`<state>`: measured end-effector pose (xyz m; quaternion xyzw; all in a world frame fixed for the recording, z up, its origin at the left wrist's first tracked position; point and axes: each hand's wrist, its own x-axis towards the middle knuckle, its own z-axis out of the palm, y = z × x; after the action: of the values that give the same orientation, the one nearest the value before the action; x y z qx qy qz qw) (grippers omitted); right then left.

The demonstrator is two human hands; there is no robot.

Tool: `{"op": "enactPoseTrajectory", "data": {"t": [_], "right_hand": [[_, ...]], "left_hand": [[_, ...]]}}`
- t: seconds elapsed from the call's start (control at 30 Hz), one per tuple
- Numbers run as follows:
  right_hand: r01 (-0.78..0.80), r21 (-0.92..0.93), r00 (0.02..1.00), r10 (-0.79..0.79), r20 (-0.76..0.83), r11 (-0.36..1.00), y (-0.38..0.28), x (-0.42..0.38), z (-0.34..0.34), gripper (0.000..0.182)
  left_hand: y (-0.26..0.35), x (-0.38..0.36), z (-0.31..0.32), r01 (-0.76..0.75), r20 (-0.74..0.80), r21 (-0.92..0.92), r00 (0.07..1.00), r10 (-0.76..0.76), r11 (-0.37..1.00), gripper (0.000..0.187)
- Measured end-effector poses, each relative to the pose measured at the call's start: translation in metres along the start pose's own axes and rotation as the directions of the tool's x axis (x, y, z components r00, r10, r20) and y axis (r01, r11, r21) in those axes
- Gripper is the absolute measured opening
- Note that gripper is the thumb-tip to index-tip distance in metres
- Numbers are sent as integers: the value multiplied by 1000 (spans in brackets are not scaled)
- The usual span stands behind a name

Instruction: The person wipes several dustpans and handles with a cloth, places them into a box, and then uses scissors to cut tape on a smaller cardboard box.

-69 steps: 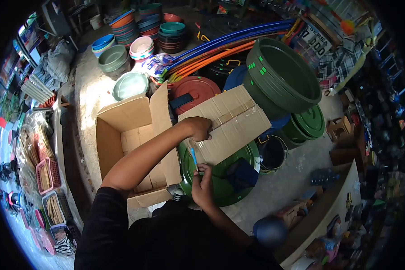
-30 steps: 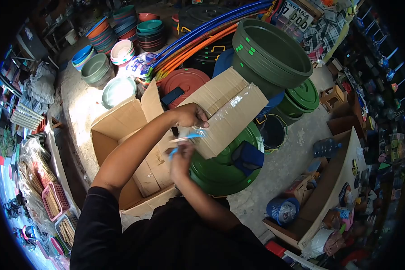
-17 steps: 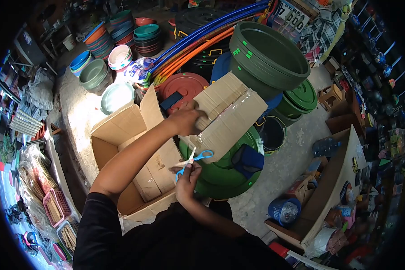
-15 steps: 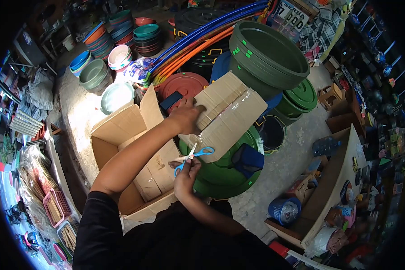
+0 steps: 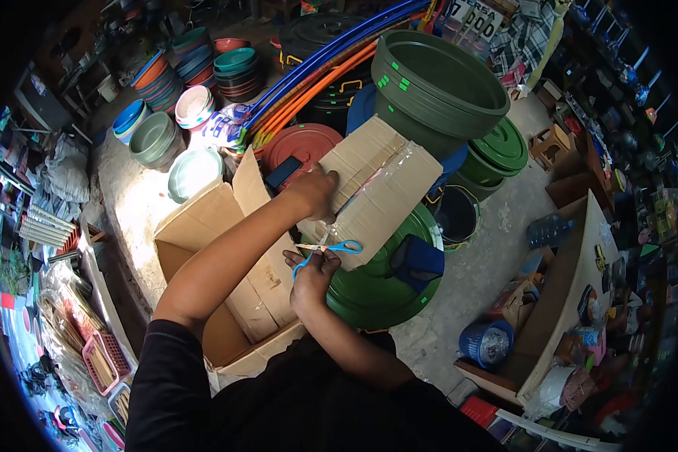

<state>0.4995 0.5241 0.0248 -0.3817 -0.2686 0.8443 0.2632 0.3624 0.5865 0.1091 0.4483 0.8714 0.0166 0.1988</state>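
My left hand [image 5: 316,194] has its fingers curled over the near left edge of a flat-looking cardboard box [image 5: 410,172] with clear tape along its seam. My right hand [image 5: 314,282] holds blue-handled scissors [image 5: 346,247] just below that edge, with one handle loop out to the right. The light blades point left and lie close to the cardboard and a strip of clear tape. To the left stands a larger cardboard box [image 5: 237,215] with its flaps up. The taped box rests over a round green lid [image 5: 377,297].
A dark blue cloth-like item [image 5: 418,262] lies on the green lid, and a phone [image 5: 284,173] on a red lid [image 5: 309,142]. Large green tubs [image 5: 437,90], blue and orange hoses [image 5: 316,64] and stacked basins [image 5: 237,71] stand behind. A wooden shelf [image 5: 554,301] is at right.
The scissors have turned in my right hand: a blade that pointed up now points left, and the blades look closer together. My left hand has barely moved on the box.
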Motion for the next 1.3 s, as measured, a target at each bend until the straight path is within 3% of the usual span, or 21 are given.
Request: {"op": "enactPoseTrajectory", "data": {"t": [0.2,0.37,0.57,0.63,0.7,0.73,0.77,0.8,0.83,0.9,0.93,0.97,1.03,1.1,1.17,1.23,1.3], "right_hand": [[-18,-7,1000,18,-12,1000,-2,5,13,18],[36,-62,999,-38,-33,997,0,14,22,13],[-1,37,1000,2,-15,999,13,26,35,13],[38,-255,973,22,229,966,31,10,38,14],[-153,-526,925,308,221,837,44,-28,24,16],[69,-586,910,189,368,807,58,-40,5,16],[290,-609,854,87,513,738,75,-45,-18,17],[280,-604,823,137,551,746,92,-41,-45,19],[271,-598,787,183,588,754,98,-33,-64,21],[410,-650,727,201,657,640,51,-30,-84,21],[477,-626,694,173,699,617,27,-27,-96,22],[542,-598,656,147,740,591,3,-23,-109,22],[604,-657,675,150,723,452,-54,-21,-127,24],[513,-779,779,185,599,361,-100,-16,-147,32],[291,-828,897,163,410,479,-134,-12,-162,39],[347,-787,889,90,450,511,-166,-6,-166,44],[400,-741,872,24,488,540,-194,4,-172,51]], "left_hand": [[-9,-3,0,-108,-85,50,990,112,993,77],[-5,-10,-6,-90,-71,14,993,90,996,79],[-2,-14,-7,-83,-144,-26,986,79,996,76],[0,-16,-11,-91,-123,-53,989,84,994,78],[-2,-13,-20,-96,-1,-48,995,96,994,88],[-8,-11,-21,-102,-2,-42,995,102,994,88],[-22,-9,-19,-160,-42,-157,987,155,975,86],[-34,-8,-16,-218,-87,-270,975,202,938,84],[-44,-7,-14,-225,-89,-272,974,209,936,84],[-61,-6,-13,-203,-54,-615,975,217,762,79],[-67,-10,-14,-217,-65,-708,967,245,672,68],[-74,-12,-14,-225,-69,-706,965,251,671,68],[-89,-14,-11,-136,-91,-916,986,137,376,66],[-109,-14,6,-16,-14,-998,999,-36,-59,53],[-120,-8,17,-68,-16,-930,989,-144,-361,55],[-151,11,55,-95,-25,-951,972,-234,-294,54],[-141,15,82,-124,-25,-979,860,-509,-160,43]]}}
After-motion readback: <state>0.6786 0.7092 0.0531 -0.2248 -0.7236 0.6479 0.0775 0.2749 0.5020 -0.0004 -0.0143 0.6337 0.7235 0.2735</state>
